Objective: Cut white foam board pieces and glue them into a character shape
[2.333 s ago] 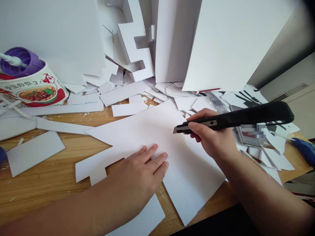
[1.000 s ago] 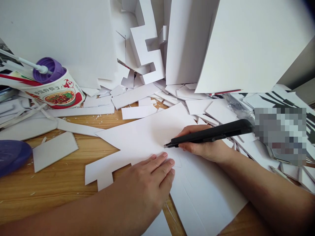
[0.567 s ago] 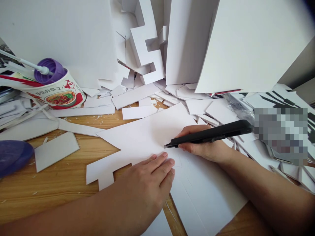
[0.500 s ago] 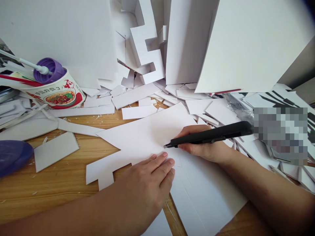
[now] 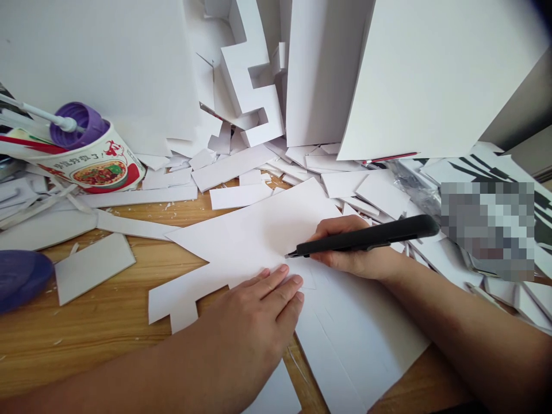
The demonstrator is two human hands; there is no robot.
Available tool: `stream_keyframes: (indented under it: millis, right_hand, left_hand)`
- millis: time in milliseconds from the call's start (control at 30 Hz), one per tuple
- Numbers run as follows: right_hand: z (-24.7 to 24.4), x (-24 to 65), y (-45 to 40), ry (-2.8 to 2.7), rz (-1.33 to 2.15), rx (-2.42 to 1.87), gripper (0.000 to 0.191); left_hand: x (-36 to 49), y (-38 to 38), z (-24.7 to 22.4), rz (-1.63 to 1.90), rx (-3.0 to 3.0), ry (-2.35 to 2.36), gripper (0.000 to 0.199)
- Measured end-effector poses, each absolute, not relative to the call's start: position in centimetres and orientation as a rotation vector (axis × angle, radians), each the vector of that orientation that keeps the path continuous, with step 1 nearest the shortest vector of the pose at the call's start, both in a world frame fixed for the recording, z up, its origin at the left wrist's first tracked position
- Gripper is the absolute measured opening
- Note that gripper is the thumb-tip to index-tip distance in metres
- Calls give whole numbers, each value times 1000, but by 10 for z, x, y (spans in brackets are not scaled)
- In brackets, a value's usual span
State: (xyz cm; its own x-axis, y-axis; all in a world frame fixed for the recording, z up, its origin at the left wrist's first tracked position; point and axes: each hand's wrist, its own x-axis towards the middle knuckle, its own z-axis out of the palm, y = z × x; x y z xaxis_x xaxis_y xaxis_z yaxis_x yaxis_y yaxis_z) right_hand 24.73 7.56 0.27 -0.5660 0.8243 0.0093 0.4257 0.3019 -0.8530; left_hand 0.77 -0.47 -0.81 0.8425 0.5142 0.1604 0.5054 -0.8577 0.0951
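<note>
A black utility knife (image 5: 366,236) lies in the grip of my right hand (image 5: 349,259), its short blade slanting down to the left. The blade's tip meets, or hovers just over, a white foam board sheet (image 5: 245,236) with notched edges; I cannot tell which. My left hand (image 5: 259,322) lies flat on this sheet, fingers stretched out, just below the blade tip. Faint lines show on the part of the board to the right of my left hand. Another white piece (image 5: 278,391) sits partly hidden under my left forearm.
At the left stand a printed paper bowl (image 5: 107,167) holding a purple cap (image 5: 80,123) and sticks, and a dark blue rounded object (image 5: 23,279). White board offcuts (image 5: 235,167) cover the back of the wooden table (image 5: 86,345). Large upright white panels (image 5: 431,75) rise behind.
The whole view has shifted slightly. Both hands and the knife keep nearly the same place on the board; any blade movement is too small to make out.
</note>
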Motion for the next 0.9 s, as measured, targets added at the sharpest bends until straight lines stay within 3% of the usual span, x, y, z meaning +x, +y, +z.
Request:
stream_keyframes:
  millis: [900]
  right_hand:
    - [7, 252, 65, -2134, 1102, -1248, 17]
  left_hand:
    - [8, -3, -5, 207, 2981, 814, 40]
